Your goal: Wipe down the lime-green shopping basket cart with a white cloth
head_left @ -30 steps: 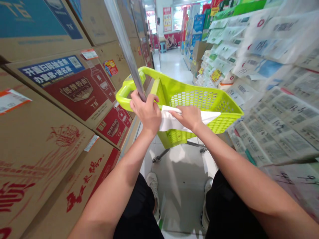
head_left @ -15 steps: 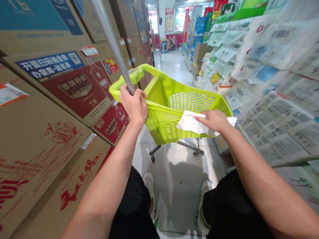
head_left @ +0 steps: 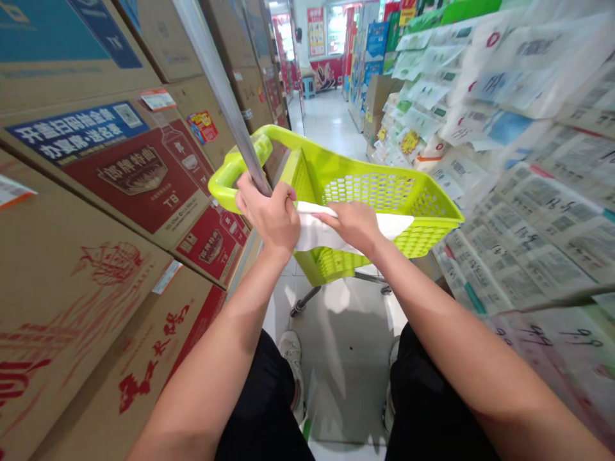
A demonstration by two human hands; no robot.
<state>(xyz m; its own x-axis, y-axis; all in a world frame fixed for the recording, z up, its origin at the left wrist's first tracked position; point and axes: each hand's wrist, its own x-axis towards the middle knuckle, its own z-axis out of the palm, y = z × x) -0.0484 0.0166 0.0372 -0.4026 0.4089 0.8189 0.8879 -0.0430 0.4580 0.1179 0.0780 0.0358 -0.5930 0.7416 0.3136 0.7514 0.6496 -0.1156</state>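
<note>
A yellow-green shopping cart (head_left: 331, 173) with perforated basket walls stands in front of me, its handle toward the left. My left hand (head_left: 271, 211) is closed around a grey metal pole (head_left: 225, 96) that slants up to the upper left, and it rests against the cart's near rim by the handle. My right hand (head_left: 353, 224) presses a white cloth (head_left: 312, 234) over the near side rim, fingers closed on its folded edge. The cloth drapes along the rim on both sides of that hand and reaches my left hand.
Stacked cardboard boxes (head_left: 139, 173) with price tags wall the left side. Packs of tissue paper (head_left: 519, 192) are piled on the right. A tiled aisle (head_left: 327, 121) runs ahead to a blue stool (head_left: 308, 86). My shoes (head_left: 291, 352) stand on the floor below.
My right hand has slid the white cloth leftward along the cart's rim, close to my left hand. The left hand keeps its hold on the pole and has shifted slightly right.
</note>
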